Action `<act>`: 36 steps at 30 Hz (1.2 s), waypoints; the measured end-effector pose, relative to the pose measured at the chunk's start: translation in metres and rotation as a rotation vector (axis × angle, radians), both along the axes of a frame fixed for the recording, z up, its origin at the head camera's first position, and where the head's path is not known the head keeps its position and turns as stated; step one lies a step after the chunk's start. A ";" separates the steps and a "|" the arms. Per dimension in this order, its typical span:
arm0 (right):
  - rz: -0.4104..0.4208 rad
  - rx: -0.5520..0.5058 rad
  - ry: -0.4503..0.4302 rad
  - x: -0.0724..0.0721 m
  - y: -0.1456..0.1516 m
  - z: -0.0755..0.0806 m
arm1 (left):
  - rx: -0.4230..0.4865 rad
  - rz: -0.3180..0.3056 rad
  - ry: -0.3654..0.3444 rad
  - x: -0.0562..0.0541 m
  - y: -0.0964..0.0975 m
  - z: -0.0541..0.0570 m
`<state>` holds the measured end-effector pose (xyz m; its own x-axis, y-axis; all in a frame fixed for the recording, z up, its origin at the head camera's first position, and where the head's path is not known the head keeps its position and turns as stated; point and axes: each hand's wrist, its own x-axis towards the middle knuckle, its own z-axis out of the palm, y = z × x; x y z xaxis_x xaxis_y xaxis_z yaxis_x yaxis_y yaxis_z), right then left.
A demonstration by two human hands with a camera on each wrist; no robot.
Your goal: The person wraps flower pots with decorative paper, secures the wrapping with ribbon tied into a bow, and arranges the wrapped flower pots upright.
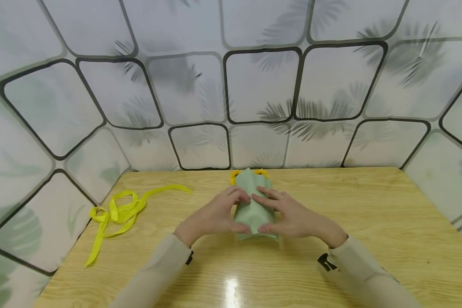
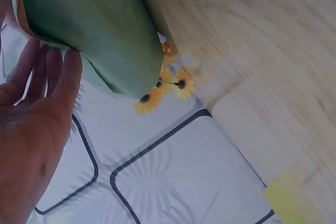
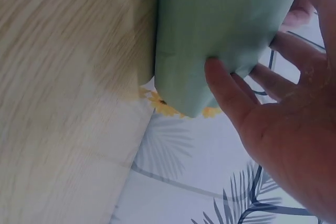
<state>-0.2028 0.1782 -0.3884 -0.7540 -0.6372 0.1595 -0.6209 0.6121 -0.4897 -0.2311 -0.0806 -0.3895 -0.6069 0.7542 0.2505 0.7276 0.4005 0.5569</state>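
Pale green wrapping paper (image 1: 254, 214) lies as a rolled bundle at the middle of the table, its long side running away from me. Yellow flowers with dark centres (image 2: 181, 83) poke out of its far end; the rest of them is hidden inside. From the left, my left hand (image 1: 221, 216) holds the paper's edge between thumb and curled fingers. My right hand (image 1: 294, 216) rests on the paper's right half, fingers spread and only slightly bent. In the right wrist view its index fingertip (image 3: 212, 66) presses on the green surface. Both thumbs sit near the bundle's near end.
A loose, tangled yellow ribbon (image 1: 127, 209) lies on the left of the wooden table (image 1: 369, 214), one tail reaching toward the bundle. Behind the table and along its sides hangs a white patterned cloth (image 1: 262, 85) with dark outlines and leaf prints.
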 end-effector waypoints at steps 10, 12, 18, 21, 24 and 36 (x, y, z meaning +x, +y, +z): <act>-0.034 -0.029 0.220 -0.001 -0.004 -0.013 | -0.098 0.089 0.262 0.005 0.014 -0.003; -0.054 -0.020 0.286 -0.001 -0.006 -0.016 | -0.099 0.092 0.276 0.005 0.016 -0.004; -0.034 -0.025 0.248 -0.001 -0.005 -0.014 | -0.111 0.089 0.263 0.004 0.013 -0.007; 0.002 -0.036 0.145 -0.001 -0.001 -0.011 | -0.115 0.083 0.259 0.004 0.011 -0.007; 0.032 -0.023 0.104 -0.001 0.003 -0.010 | -0.109 0.074 0.253 0.003 0.010 -0.007; 0.018 0.000 0.272 0.002 -0.002 -0.017 | -0.139 0.036 0.240 0.002 0.010 -0.003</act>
